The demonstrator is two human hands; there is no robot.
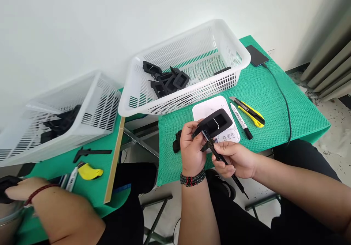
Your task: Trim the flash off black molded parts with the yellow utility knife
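My left hand [192, 148] is closed around the near left end of a black frame-shaped part [224, 120], which is held tilted above a white scale [211, 104]. In my right hand [233, 159] is a black caliper [238, 182]; its jaws meet the edge of the black part beside my left thumb, and its thin rod points down to the right. The fingers of my right hand are wrapped round the caliper's beam. Part of the scale's buttons shows below the black part.
A white basket [192, 91] with several black parts stands behind. Right of the scale lie a marker [241, 120], a yellow cutter [251, 115] and a cabled black device [257, 56]. Another person's arm [65, 208] and basket [90, 129] are at left.
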